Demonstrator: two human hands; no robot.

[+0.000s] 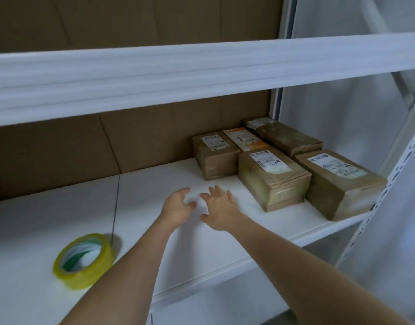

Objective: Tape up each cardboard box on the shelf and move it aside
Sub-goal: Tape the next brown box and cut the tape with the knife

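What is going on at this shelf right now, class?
A person reaches both bare arms over a white shelf. The left hand and right hand are open, hold nothing, and point toward five cardboard boxes grouped at the shelf's right end. A roll of yellow tape lies untouched near the front left. No box is in hand yet.

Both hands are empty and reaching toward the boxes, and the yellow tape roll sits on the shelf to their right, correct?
Not quite. The head view shows the tape roll on the shelf to the left of both hands; the boxes are on the right. Left hand and right hand are empty.
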